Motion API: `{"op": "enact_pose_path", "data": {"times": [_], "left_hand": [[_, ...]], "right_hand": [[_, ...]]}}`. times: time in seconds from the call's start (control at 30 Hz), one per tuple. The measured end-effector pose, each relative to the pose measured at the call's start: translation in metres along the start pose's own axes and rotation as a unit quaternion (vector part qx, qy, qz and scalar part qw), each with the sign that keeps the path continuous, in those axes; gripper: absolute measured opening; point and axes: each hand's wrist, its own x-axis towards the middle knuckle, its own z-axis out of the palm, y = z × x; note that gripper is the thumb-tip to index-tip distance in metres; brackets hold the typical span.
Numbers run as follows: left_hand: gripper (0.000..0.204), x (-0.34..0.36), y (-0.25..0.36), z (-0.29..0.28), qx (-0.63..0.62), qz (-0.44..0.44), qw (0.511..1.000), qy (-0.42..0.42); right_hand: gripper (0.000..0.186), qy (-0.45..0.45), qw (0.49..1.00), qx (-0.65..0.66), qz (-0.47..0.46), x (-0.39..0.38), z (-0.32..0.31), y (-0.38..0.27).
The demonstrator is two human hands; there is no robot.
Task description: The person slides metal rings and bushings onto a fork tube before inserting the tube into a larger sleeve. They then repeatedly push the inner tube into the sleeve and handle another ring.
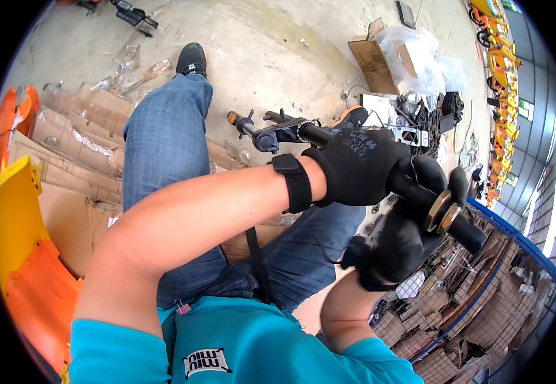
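Right of centre, left hand [362, 168] is gripping a black tube [468, 234]; right hand [406, 240], grip unclear, is curling below; tilting could be shedding hex nuts [438, 210], if loose.

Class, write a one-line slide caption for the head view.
Black-gloved left hand holds a black tube, the right hand close beside two gold-coloured nuts on it.

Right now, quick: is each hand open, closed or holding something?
Left hand: closed around the black tube.
Right hand: at the tube by the brass-coloured nuts; blurred, grip cannot be told.
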Motion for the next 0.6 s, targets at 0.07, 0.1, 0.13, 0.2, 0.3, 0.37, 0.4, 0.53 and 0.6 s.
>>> {"op": "enact_pose_path", "data": {"times": [0.07,0.1,0.13,0.2,0.3,0.37,0.4,0.53,0.6], "left_hand": [[0.02,0.004,-0.001,-0.001,-0.005,-0.011,1.0,0.001],[0.026,0.005,-0.002,0.0,0.008,-0.018,1.0,-0.007],[0.029,0.003,-0.002,0.002,0.005,-0.015,1.0,-0.001],[0.037,0.002,-0.003,0.007,-0.002,-0.005,1.0,0.005],[0.044,0.002,-0.011,0.007,0.013,0.043,0.999,0.005],[0.043,0.0,-0.01,0.006,0.049,0.104,0.992,0.044],[0.042,0.0,-0.008,0.004,0.065,0.135,0.987,0.063],[0.038,0.005,0.006,-0.006,0.106,-0.034,0.993,-0.026],[0.032,0.004,0.006,-0.004,0.058,-0.03,0.996,0.055]], "right_hand": [[0.106,-0.128,0.99,-0.046,0.046,0.016,-0.049,-0.004],[0.092,-0.177,0.982,-0.054,0.041,0.031,-0.056,-0.008],[0.078,-0.226,0.972,-0.062,0.035,0.046,-0.059,-0.007],[0.067,-0.33,0.941,-0.075,-0.032,0.066,-0.051,-0.001],[0.051,-0.45,0.888,-0.022,-0.094,0.098,-0.04,0.008],[0.035,-0.44,0.891,0.038,-0.104,0.1,-0.037,0.018],[0.029,-0.435,0.891,0.07,-0.107,0.101,-0.033,0.024],[0.018,-0.365,0.922,0.085,-0.097,0.092,-0.02,0.024],[0.019,-0.242,0.967,0.034,-0.068,0.072,-0.009,0.016]]}}
